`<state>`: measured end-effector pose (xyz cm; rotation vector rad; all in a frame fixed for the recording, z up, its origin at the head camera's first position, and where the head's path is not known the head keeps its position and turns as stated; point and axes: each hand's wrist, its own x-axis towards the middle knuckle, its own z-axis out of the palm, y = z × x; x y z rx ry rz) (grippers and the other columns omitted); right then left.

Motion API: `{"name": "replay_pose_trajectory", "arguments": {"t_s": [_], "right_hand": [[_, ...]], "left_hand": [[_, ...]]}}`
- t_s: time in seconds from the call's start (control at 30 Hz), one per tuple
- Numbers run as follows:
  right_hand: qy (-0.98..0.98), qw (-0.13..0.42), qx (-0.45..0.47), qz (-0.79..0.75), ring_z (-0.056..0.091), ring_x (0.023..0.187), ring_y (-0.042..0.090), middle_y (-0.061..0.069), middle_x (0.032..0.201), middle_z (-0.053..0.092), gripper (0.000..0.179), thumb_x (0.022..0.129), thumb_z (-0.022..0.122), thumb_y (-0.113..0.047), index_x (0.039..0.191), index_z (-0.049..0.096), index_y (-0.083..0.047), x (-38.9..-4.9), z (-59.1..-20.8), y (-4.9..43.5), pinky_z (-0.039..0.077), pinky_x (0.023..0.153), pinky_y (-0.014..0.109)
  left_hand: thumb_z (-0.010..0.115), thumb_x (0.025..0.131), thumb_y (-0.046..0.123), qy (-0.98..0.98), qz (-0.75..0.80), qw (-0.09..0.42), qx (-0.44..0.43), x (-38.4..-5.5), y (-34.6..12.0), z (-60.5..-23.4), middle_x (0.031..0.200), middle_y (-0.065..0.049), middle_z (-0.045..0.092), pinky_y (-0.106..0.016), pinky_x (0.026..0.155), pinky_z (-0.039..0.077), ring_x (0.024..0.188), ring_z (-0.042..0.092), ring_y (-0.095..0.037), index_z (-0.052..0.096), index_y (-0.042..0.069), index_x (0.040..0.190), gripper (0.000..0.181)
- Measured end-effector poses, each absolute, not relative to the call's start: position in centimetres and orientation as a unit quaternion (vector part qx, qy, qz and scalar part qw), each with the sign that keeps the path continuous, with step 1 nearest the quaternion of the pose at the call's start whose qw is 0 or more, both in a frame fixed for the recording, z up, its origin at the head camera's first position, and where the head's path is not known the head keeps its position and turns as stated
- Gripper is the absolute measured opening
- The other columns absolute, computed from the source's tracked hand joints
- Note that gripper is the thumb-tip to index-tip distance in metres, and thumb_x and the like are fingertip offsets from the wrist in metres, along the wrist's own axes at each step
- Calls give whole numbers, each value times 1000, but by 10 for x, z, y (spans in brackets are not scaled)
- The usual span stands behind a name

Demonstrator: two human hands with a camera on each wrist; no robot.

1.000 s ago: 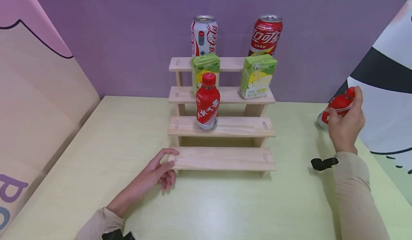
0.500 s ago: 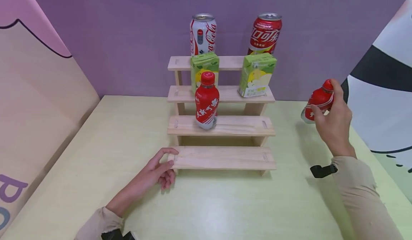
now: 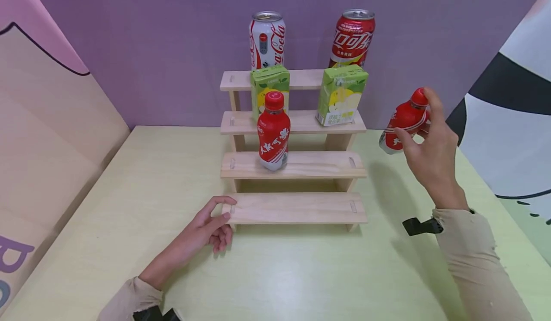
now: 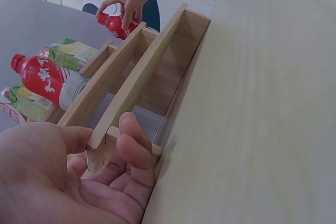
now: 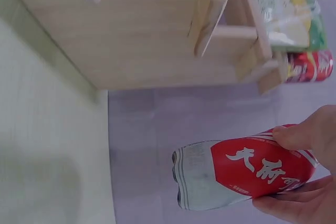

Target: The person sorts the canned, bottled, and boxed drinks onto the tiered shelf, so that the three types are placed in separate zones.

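Note:
My right hand holds a red bottle with a red cap, tilted and lifted above the table to the right of the wooden step rack. In the right wrist view the bottle's clear base points away from the palm. My left hand grips the left end of the rack's lowest shelf, thumb and forefinger on its edge; the left wrist view shows the hand curled about that corner. A second red bottle stands upright on the second shelf from the bottom, left of its middle.
Two green juice cartons, a left one and a right one, stand on the third shelf. Behind them on the top shelf are a white cola can and a red cola can. A purple backdrop rises behind the table.
My right hand has carried its bottle up and leftward from the table's right side toward the rack. The left hand keeps its grip on the shelf. The head view has shifted slightly.

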<state>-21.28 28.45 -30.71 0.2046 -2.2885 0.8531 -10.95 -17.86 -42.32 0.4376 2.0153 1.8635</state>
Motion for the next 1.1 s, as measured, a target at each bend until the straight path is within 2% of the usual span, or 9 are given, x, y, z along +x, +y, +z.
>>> {"name": "replay_pose_trajectory", "arguments": {"t_s": [0.17,0.3,0.53,0.8,0.97,1.1], "right_hand": [[-875,343,106,325,62,112,43,12,143,53,93,86,78,-7,154,24,-41,-206,-303,273,44,98,17],[-870,348,125,325,63,110,43,12,142,54,93,85,78,-7,154,25,-41,-200,-297,266,43,95,11],[-863,357,146,327,63,112,42,11,142,55,93,84,79,-6,154,26,-39,-189,-288,253,43,94,11],[-849,385,173,319,65,106,42,14,139,57,96,79,81,3,155,32,-27,-178,-279,243,42,93,8],[-842,396,187,317,63,112,39,13,141,55,94,77,80,7,154,33,-19,-163,-271,231,40,96,9],[-837,402,202,312,61,116,37,11,143,54,92,78,80,6,154,33,-17,-153,-267,222,40,97,10]], "left_hand": [[45,108,33,714,659,180,154,-109,-178,-424,79,-23,60,-28,51,48,61,56,-21,37,21,140,35],[44,108,32,713,660,180,154,-109,-177,-423,77,-22,60,-27,50,48,61,56,-20,37,20,140,34],[44,108,30,713,661,177,154,-108,-177,-420,76,-20,60,-27,50,48,60,55,-20,37,20,140,34],[45,108,30,709,665,178,155,-108,-178,-421,75,-18,60,-26,50,47,60,55,-19,36,20,140,34],[44,108,29,709,664,178,160,-109,-177,-423,75,-19,60,-26,49,47,59,55,-19,36,20,140,34],[44,108,29,708,664,178,162,-109,-178,-423,75,-19,60,-26,49,47,60,55,-19,36,19,140,34]]}}
